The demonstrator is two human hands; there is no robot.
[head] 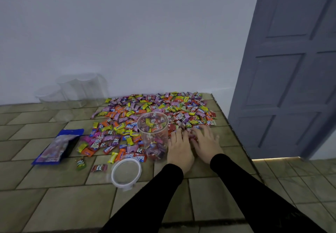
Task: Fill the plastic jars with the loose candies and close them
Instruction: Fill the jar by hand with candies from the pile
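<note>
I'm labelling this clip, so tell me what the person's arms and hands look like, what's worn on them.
Both arms wear long, close-fitting black sleeves that end at the wrists. The left hand and right hand are bare: no gloves, and no rings, watch or markings that I can make out.

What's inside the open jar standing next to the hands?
The open jar holds wrapped candies, red, yellow and purple, piled partway up. The clear wall shows the outer ones; those in the middle and the jar's bottom are covered.
</note>
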